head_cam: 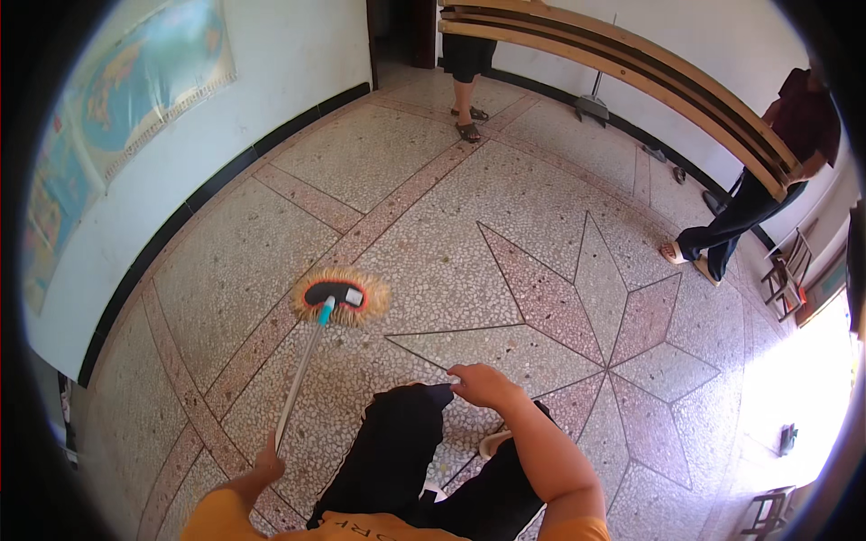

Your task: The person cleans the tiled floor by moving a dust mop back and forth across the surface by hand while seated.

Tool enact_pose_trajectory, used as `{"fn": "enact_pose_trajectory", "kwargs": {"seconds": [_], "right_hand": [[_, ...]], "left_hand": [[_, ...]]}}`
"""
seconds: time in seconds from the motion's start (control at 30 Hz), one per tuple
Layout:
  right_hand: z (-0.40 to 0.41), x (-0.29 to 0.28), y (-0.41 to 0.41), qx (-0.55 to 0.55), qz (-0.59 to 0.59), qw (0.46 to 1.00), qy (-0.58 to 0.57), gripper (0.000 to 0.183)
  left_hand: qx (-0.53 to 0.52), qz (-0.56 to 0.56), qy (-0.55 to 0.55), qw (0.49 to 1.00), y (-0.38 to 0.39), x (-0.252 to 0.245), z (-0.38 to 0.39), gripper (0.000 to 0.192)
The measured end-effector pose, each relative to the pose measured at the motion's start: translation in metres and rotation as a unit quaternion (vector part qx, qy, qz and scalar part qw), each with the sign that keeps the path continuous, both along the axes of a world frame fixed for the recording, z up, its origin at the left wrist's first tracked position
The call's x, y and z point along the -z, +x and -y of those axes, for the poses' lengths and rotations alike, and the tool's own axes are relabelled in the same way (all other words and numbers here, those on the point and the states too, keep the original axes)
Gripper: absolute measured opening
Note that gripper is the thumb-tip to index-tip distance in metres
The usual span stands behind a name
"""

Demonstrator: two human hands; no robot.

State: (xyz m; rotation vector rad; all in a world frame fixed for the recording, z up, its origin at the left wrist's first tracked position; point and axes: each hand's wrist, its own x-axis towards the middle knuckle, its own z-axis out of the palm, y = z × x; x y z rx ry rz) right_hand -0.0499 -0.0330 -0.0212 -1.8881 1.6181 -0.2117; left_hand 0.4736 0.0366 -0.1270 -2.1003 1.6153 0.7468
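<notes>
My left hand is closed around the metal pole of a mop. A teal joint ties the pole to an oval mop head with a beige fringe, an orange-red ring and a dark centre, lying on the terrazzo floor. My right hand hangs in front of my dark trousers, near the knee, with fingers partly curled. It grasps nothing that I can see, and it is apart from the mop.
Two people carry a long wooden plank frame across the back. A long-handled dustpan and loose shoes are by the far wall. At right stand a wooden chair and a stool. Maps hang on the left wall.
</notes>
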Motion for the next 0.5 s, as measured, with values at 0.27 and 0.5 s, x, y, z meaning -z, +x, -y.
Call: {"fn": "enact_pose_trajectory", "kwargs": {"seconds": [0.27,0.5], "right_hand": [[0.002,-0.002,-0.001,0.001,0.009,0.998,-0.064,0.036],[-0.007,0.000,0.004,-0.007,-0.023,0.999,-0.031,0.034]], "left_hand": [[-0.071,0.124,0.147,0.979,0.132,0.002,-0.114,0.035],[0.037,0.161,0.073,0.984,0.139,-0.029,-0.015,0.030]]}}
